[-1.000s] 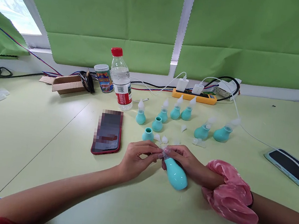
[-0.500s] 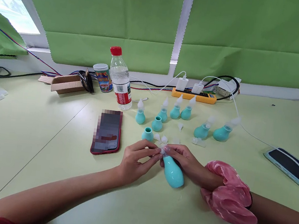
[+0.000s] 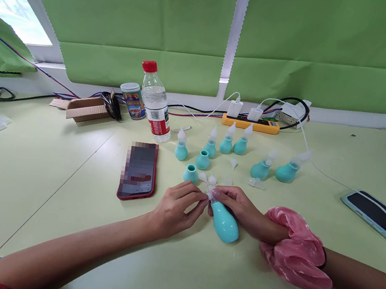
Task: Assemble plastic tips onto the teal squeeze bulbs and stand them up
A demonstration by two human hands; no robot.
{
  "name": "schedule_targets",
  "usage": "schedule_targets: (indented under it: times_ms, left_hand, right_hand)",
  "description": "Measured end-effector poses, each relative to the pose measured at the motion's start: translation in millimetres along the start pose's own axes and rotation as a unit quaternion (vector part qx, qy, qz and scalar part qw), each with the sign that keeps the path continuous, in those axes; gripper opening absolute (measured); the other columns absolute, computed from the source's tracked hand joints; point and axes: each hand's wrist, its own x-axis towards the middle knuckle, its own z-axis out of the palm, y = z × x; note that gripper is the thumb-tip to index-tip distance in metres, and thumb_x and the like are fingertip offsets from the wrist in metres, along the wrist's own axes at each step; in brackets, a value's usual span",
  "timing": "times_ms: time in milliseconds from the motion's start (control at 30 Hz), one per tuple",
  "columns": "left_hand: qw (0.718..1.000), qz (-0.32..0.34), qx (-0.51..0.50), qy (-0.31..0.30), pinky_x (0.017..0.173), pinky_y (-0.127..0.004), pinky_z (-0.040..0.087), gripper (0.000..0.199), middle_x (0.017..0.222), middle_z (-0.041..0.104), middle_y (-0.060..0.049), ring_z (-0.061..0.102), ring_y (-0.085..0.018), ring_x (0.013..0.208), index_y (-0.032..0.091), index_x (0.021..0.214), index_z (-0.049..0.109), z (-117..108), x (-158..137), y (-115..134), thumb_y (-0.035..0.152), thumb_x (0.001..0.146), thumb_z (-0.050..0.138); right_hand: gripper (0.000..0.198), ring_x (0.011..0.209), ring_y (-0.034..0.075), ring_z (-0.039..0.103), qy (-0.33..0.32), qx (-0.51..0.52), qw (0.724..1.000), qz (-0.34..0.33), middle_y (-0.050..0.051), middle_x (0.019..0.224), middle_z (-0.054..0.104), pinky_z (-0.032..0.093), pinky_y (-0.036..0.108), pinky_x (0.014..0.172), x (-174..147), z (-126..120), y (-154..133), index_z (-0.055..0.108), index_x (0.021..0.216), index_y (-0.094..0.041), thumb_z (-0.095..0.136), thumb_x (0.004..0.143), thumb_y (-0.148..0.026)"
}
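Observation:
My right hand (image 3: 236,205) is closed round the clear neck of a teal squeeze-bulb nasal aspirator (image 3: 225,224), its rounded base pointing toward me. The fingertips of my left hand (image 3: 181,208) pinch at that same clear neck; any small part between them is mostly hidden. Just beyond my fingers lie small white soft tips (image 3: 211,179). Two open teal bulbs (image 3: 191,173) stand upright without tips. Farther back, several tipped aspirators (image 3: 181,150) stand upright, and two more (image 3: 286,171) lean to the right. A loose clear connector (image 3: 256,183) lies beyond my right hand.
A phone in a red case (image 3: 138,173) lies to the left, with a water bottle (image 3: 158,111) and a can (image 3: 133,101) behind it. An orange power strip (image 3: 251,123) with chargers sits at the back. Another phone (image 3: 378,218), crossed by a white cable, lies right.
The pinch of my left fingers at the clear neck has shifted slightly, and the held bulb has moved a little to the right. The other things have stayed in place.

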Motion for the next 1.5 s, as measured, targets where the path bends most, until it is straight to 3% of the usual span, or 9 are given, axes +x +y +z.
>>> schedule_targets:
  times_ms: [133,333,600,733,833,1033,1200,1367,1500]
  left_hand:
    - [0.999,-0.041,-0.012,-0.031,0.048,-0.019,0.041,0.010,0.054,0.054,0.000,0.046,-0.008,0.049,0.014,0.074,0.056,-0.1,-0.3,3.0,0.013,0.078,0.047]
    - [0.987,-0.154,-0.046,0.007,0.044,-0.015,0.040,0.007,0.050,0.050,0.004,0.043,-0.005,0.043,0.015,0.073,0.056,0.8,-0.6,-1.5,0.016,0.075,0.049]
    - [0.988,-0.079,0.080,-0.106,0.047,-0.021,0.041,0.022,0.054,0.059,-0.005,0.051,-0.011,0.048,0.012,0.069,0.064,8.0,-6.3,-21.5,0.015,0.078,0.044]
    - [0.983,-0.158,0.019,-0.089,0.047,-0.020,0.040,0.020,0.058,0.059,-0.004,0.047,-0.009,0.046,0.011,0.081,0.063,3.8,-3.6,-13.4,0.018,0.078,0.045]
    - [0.950,-0.278,-0.098,-0.100,0.049,-0.020,0.041,0.027,0.060,0.058,-0.004,0.049,-0.009,0.050,0.011,0.086,0.061,-5.0,3.2,0.5,0.025,0.082,0.038]
    - [0.887,-0.366,-0.202,-0.196,0.050,-0.019,0.040,0.038,0.068,0.056,-0.001,0.047,-0.010,0.057,0.013,0.104,0.052,-10.8,12.3,18.9,0.031,0.070,0.055]
    - [0.905,-0.356,-0.140,-0.189,0.055,-0.019,0.037,0.016,0.067,0.054,0.001,0.045,-0.009,0.058,0.014,0.083,0.059,-7.6,11.8,24.0,0.020,0.070,0.052]
    - [0.905,-0.330,-0.120,-0.241,0.055,-0.021,0.037,0.024,0.065,0.055,0.000,0.046,-0.011,0.058,0.013,0.082,0.056,-6.8,8.0,27.6,0.036,0.075,0.051]
    - [0.920,-0.268,-0.136,-0.252,0.056,-0.021,0.038,0.023,0.071,0.057,-0.001,0.049,-0.012,0.060,0.014,0.087,0.054,-7.0,4.2,27.9,0.035,0.079,0.048]
  right_hand:
    - [0.033,0.051,0.010,0.052,0.027,0.045,0.998,0.022,0.000,0.056,0.055,0.040,0.022,0.049,-0.3,-1.0,2.5,0.056,0.065,-0.013,0.061,0.067,-0.045]
    - [0.029,0.047,0.008,0.047,0.055,0.093,0.994,0.030,0.000,0.052,0.052,0.036,0.020,0.044,1.7,-6.4,-2.5,0.056,0.060,-0.014,0.060,0.069,-0.041]
    - [0.026,0.054,0.011,0.053,0.061,0.083,0.995,0.001,0.001,0.056,0.056,0.041,0.021,0.049,2.6,-7.8,2.9,0.056,0.064,-0.013,0.067,0.064,-0.037]
    - [0.026,0.054,0.010,0.053,0.093,0.030,0.994,-0.040,-0.001,0.056,0.056,0.043,0.021,0.049,-0.4,-4.2,0.1,0.056,0.059,-0.013,0.073,0.055,-0.031]
    - [0.027,0.056,0.011,0.055,0.085,0.017,0.994,-0.062,-0.001,0.059,0.057,0.048,0.024,0.052,-3.9,-0.2,-5.4,0.058,0.063,-0.014,0.076,0.051,-0.029]
    - [0.024,0.062,0.012,0.055,0.097,-0.015,0.988,-0.123,-0.001,0.066,0.057,0.050,0.025,0.060,-7.8,1.1,-8.2,0.058,0.066,-0.015,0.073,0.056,-0.031]
    - [0.018,0.059,0.009,0.046,0.099,-0.171,0.964,-0.178,-0.001,0.065,0.050,0.040,0.020,0.052,-9.3,-3.4,-3.5,0.055,0.068,-0.015,0.062,0.070,-0.031]
    - [0.034,0.047,0.005,0.024,0.052,-0.380,0.886,-0.261,-0.006,0.049,0.026,0.022,0.022,0.046,-10.5,-5.4,2.2,0.034,0.052,-0.015,0.047,0.081,-0.028]
    - [0.040,0.046,0.005,0.020,-0.049,-0.323,0.919,-0.220,-0.005,0.050,0.021,0.020,0.021,0.044,-9.0,-6.7,-0.2,0.027,0.052,-0.016,0.033,0.088,-0.032]
